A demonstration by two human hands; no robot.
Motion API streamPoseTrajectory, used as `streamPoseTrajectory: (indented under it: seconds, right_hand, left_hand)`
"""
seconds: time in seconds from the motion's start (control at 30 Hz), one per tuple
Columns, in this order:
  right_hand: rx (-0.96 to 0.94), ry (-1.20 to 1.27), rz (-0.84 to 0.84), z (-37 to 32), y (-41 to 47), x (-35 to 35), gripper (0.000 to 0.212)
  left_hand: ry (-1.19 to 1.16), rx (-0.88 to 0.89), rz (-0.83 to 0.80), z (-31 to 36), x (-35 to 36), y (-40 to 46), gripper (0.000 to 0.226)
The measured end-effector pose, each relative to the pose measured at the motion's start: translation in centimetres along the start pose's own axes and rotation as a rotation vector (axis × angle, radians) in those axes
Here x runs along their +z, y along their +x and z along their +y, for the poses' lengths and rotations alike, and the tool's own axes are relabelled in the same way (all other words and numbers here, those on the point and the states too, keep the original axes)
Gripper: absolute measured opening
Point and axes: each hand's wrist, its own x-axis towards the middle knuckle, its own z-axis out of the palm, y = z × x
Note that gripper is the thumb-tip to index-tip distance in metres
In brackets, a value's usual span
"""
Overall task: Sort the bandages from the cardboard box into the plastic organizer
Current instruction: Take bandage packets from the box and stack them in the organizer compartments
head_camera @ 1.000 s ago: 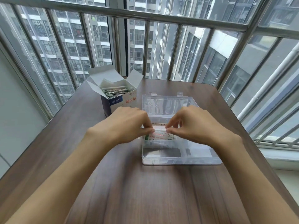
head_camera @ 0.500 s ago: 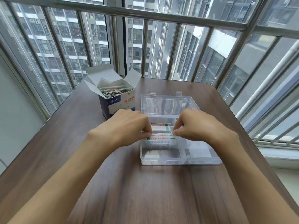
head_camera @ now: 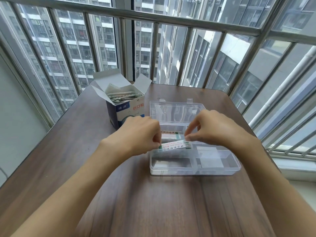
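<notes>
Both hands met over the clear plastic organizer (head_camera: 220, 170) on the brown wooden table (head_camera: 71, 151). Between them they held a wrapped bandage (head_camera: 174, 144) by its two ends: the left hand (head_camera: 142, 134) pinched the left end with curled fingers, and the right hand (head_camera: 217, 127) pinched the right end between thumb and fingertips. That bandage hung level, just above the organizer's left middle compartment, with its left end slightly lower. More bandages (head_camera: 171, 133) already lay in the compartment behind it, partly hidden by the hands. The organizer's lid (head_camera: 176, 110) lay folded back flat toward the window, its two clasps at the far edge. To the left of the organizer, close beside it, stood the cardboard box (head_camera: 126, 112), blue and white with red lettering, its flaps open and a loose heap of wrapped bandages (head_camera: 123, 96) showing at the top. Behind the table rose a metal window railing (head_camera: 153, 16), with tall apartment blocks beyond the glass.
</notes>
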Motion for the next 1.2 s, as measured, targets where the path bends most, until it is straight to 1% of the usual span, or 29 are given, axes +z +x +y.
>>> streamPoseTrajectory:
  seconds: [0.1, 0.2, 0.3, 0.4, 0.47, 0.53, 0.57, 0.63, 0.73, 0.77, 0.83, 1.0, 1.07, 1.13, 1.17, 1.2]
  right_hand:
    - [-0.012, -0.018, 0.017, 0.2, 0.1, -0.3, 0.006]
    - [-0.027, -0.078, -0.032, -0.2, 0.5, 0.5, 0.014]
    - [-0.036, -0.100, -0.063, -0.7, 0.8, 1.9, 0.020]
    - [-0.050, -0.049, -0.062, -1.0, 0.8, 2.1, 0.019]
    - [-0.060, 0.023, -0.007, -0.8, 0.9, 1.6, 0.012]
    - [-0.085, 0.084, 0.130, -0.4, 1.3, 1.0, 0.004]
    - [-0.106, 0.076, 0.185, -0.2, 1.4, 1.0, 0.004]
    - [-0.181, 0.007, 0.200, -0.2, 1.7, 1.4, 0.014]
    - [-0.289, -0.119, 0.088, 0.1, 1.6, 3.1, 0.032]
    - [-0.298, -0.153, 0.056, 0.2, 1.4, 3.5, 0.036]
    - [-0.293, -0.162, 0.034, 0.5, 1.0, 3.9, 0.039]
    - [-0.312, -0.057, 0.031, 0.9, 0.9, 4.0, 0.040]
    - [-0.301, 0.049, 0.006, 0.9, 1.0, 3.7, 0.039]
    - [-0.241, 0.205, 0.050, 0.6, 1.3, 2.9, 0.036]
    - [-0.188, 0.232, 0.102, 0.5, 1.6, 2.4, 0.035]
    - [-0.130, 0.200, 0.139, 0.4, 2.0, 1.8, 0.035]
  left_hand:
    - [-0.079, -0.009, -0.002, -0.4, -0.3, 0.0, 0.015]
    - [-0.150, -0.015, -0.027, -0.6, -0.5, 0.0, 0.012]
    - [-0.148, 0.007, -0.058, -0.3, -0.6, -0.1, 0.016]
    - [-0.140, 0.024, -0.035, -0.5, -0.3, 0.0, 0.015]
    - [-0.142, 0.012, 0.007, -0.6, -0.5, -0.1, 0.013]
    - [-0.172, -0.006, 0.099, -0.9, -0.9, -0.1, 0.011]
    - [-0.188, -0.025, 0.149, -1.0, -1.1, -0.1, 0.011]
    - [-0.187, -0.061, 0.181, -1.3, -1.1, 0.0, 0.019]
    - [-0.172, -0.053, 0.041, -1.1, -0.2, 0.2, 0.039]
    - [-0.183, -0.058, -0.003, -0.9, 0.0, 0.1, 0.042]
    - [-0.194, -0.062, -0.037, -0.9, -0.1, 0.1, 0.044]
    - [-0.177, -0.041, -0.039, -1.0, -0.5, 0.1, 0.038]
    - [-0.184, -0.044, -0.016, -1.0, -0.5, 0.0, 0.035]
    - [-0.173, -0.048, 0.002, -1.1, -0.3, 0.0, 0.030]
    - [-0.166, -0.049, -0.001, -1.1, -0.2, 0.0, 0.028]
    - [-0.158, -0.049, -0.005, -1.1, -0.2, 0.1, 0.025]
